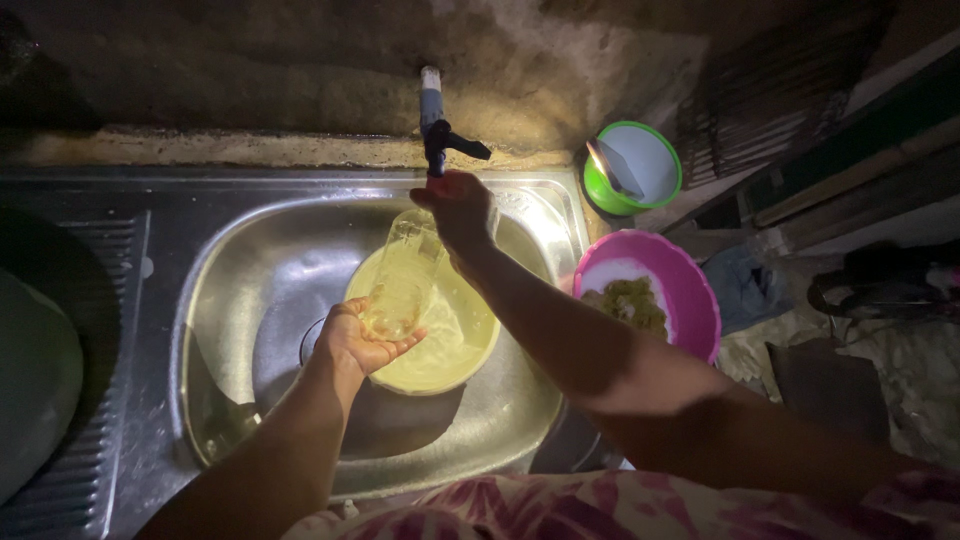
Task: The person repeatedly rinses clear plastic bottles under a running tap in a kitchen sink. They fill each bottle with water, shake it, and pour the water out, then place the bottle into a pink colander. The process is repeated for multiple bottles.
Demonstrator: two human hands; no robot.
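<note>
The head camera looks down into a metal sink [250, 260] in a dark room. The person holds a clear bottle [403, 280] in both hands, tilted, right under the tap [436, 125].

The left hand [362, 338] is under the bottom end of the bottle. Its grip is half open, like a cup, and the bottle rests in the palm with the fingers curled up around it.

The right hand [458, 212] is at the top end of the bottle, just below the tap. Its grip is closed around the neck, so the mouth of the bottle is hidden behind the fingers.

The bottle hangs over a yellow bowl [455, 345] that sits in the sink. The bowl looks wet and shiny inside.

On the tabletop just right of the sink sits a pink bowl [690, 290] with some yellow-green food in it. The right arm passes just beside it. Further back, near the wall, is a green bowl [598, 185] with a white inside. A dark round thing [35, 360] lies on the ribbed part left of the sink; I cannot tell what it is.
</note>
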